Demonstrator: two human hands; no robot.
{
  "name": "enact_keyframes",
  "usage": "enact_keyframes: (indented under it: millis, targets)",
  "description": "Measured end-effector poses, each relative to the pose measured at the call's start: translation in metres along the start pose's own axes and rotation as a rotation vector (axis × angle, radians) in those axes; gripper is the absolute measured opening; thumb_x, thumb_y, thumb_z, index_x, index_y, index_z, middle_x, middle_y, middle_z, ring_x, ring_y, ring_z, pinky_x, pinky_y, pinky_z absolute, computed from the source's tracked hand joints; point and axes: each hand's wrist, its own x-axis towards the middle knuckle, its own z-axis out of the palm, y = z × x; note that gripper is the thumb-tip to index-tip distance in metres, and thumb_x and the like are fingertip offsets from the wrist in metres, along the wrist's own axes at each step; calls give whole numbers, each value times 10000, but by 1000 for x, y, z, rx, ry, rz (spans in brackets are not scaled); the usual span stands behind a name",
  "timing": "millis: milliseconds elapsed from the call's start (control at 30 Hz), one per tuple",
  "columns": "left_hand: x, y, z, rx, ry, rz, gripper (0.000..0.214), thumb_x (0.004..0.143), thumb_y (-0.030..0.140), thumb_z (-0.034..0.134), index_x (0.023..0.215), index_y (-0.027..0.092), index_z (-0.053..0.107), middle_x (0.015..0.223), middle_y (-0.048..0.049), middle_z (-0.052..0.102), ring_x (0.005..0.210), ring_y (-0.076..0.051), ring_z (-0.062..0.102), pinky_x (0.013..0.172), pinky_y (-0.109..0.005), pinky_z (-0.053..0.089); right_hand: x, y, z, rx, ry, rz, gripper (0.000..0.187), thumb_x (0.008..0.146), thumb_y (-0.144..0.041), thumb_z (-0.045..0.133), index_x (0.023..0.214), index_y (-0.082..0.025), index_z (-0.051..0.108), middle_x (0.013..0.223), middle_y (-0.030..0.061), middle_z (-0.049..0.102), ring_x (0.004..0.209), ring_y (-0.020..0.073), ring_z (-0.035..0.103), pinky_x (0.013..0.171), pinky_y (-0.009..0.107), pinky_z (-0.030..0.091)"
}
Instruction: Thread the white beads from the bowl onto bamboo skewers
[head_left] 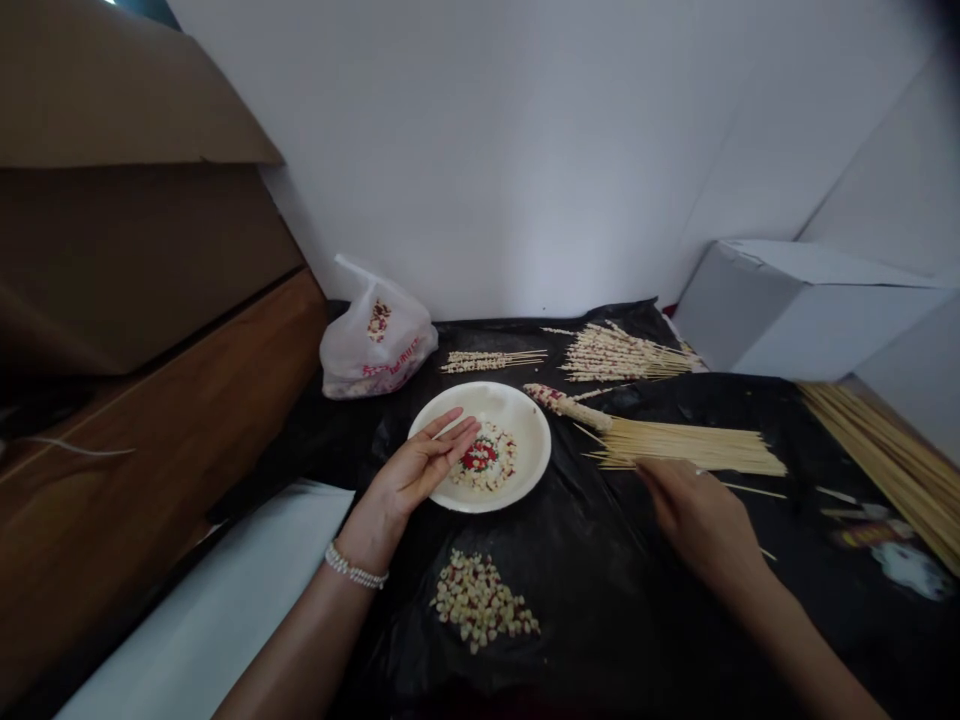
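My left hand [426,462] is palm up over the left side of a white bowl [534,465], its fingers stretched out and slightly cupped. Inside the bowl are cream and dark red kernels [499,470], which look like corn, over a red and green print. Beside the near edge of a bundle of bamboo skewers [697,445], my right hand [694,510] has its fingers closed on a thin skewer [754,491]. Its fingertips are partly hidden. A partly stripped corn cob [566,403] lies at the bundle's left end.
Loose kernels [480,600] are heaped in front of the bowl on black plastic sheeting [600,620]. Kernel-threaded skewers [615,355] and a smaller group [491,361] lie behind. A plastic bag [379,345] stands back left, a white box [810,310] right, longer sticks [892,460] nearer.
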Motion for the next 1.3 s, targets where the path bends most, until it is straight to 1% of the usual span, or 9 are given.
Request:
enact_keyframes:
  millis: [200,300,433,533,800,967,1100,1200,1300]
  targets:
    - [7,-8,9,-98,138,90,489,872,-32,467,1352,62,480,1278,-225,602,1110,-211,639,851,-176,540,64,-65,8,180,51,-154,362,958,-199,400,1230,-203,640,913,99,719,745,220,662,646,299,466]
    - [11,-17,16,-153,136,98,418,946,133,449,1360,71,470,1231,-202,637,1052,-211,665,884,-283,551,79,-92,19,393,37,-183,364,956,-193,403,1230,-178,642,962,119,721,858,230,672,745,302,498]
    - [6,-29,21,-209,-5,-5,487,977,327,377,1370,47,444,1288,-238,591,1159,-273,602,914,-386,524,72,-107,27,526,0,-224,350,978,-194,380,1234,-187,619,1068,106,717,952,203,674,828,286,517]
    - [2,-37,22,-244,-70,-33,549,977,402,339,1383,42,421,1328,-241,561,1225,-286,550,926,-399,499,62,-109,30,589,-23,-236,332,989,-208,384,1239,-182,602,1108,104,714,982,194,677,835,276,526]
    - [4,-54,38,-266,-166,-68,706,939,581,241,1369,61,446,1348,-241,540,1278,-325,492,1000,-439,419,58,-110,39,530,-24,-239,343,986,-202,381,1251,-181,597,971,97,738,860,200,698,744,278,534]
    - [3,-57,42,-272,-236,-84,690,937,583,233,1363,94,467,1372,-207,531,1315,-325,446,1022,-460,395,57,-111,40,492,49,-242,303,980,-206,405,1141,-183,661,907,101,749,830,192,702,714,253,528]
    - [0,-61,38,-118,-221,-74,521,913,492,452,1216,95,602,1284,-194,597,1230,-303,525,977,-397,433,58,-111,41,506,195,-240,302,990,-210,397,1122,-129,656,932,121,755,795,188,712,703,259,536]
    - [-5,-66,35,109,-108,60,275,823,268,663,1054,121,685,1104,-134,686,1033,-212,624,921,-309,458,60,-110,41,519,298,-234,273,989,-190,420,1102,-99,650,934,127,756,789,181,717,717,252,533]
    - [-10,-67,33,331,-68,240,241,767,242,735,984,138,717,972,-82,706,870,-153,636,837,-275,487,60,-109,37,521,359,-240,238,979,-175,458,1091,-96,653,873,115,755,751,175,716,713,247,527]
